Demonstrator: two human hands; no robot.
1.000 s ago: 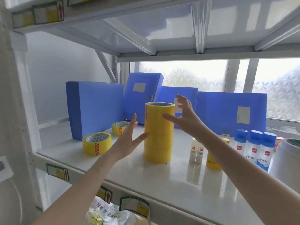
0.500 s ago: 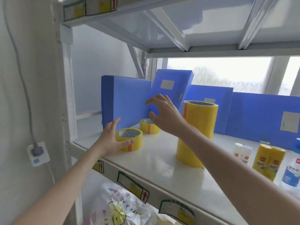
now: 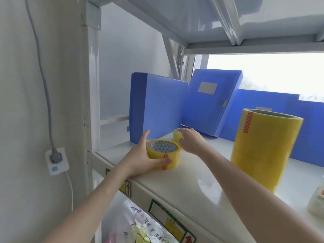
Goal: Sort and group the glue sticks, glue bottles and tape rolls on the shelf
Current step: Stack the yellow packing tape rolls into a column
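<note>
A person reaches both bare arms onto a white shelf [image 3: 201,174]. The left hand [image 3: 140,159] now grips the near tape roll [image 3: 164,154], thumb pressed on its front wall and fingers curled round the far side; half a second ago this hand lay open beside the roll, only touching it. The roll is yellow, lying flat near the shelf's front edge.

The right hand [image 3: 192,142] has come down onto the far tape roll [image 3: 178,135], a smaller-looking yellow roll just behind the near one. Its fingertips rest on the roll's top and its thumb sits at the side; a moment earlier it hovered above with fingers spread. Whether the hand has fully closed on the roll cannot be told, because the hand hides most of it.

To the right stands the tape stack [image 3: 263,148], a tall yellow column of rolls, upright and well apart from both hands. A second ago both hands were open on either side of this stack; they have since moved left to the two loose rolls.

Blue file boxes [image 3: 163,107] stand along the back of the shelf, one leaning. At the far right edge, a pale blurred item is partly cut off. The view has swung left since the earlier pictures, showing a wall socket [image 3: 56,159] with a grey plug, and a plastic bag [image 3: 138,223] on the level below.
</note>
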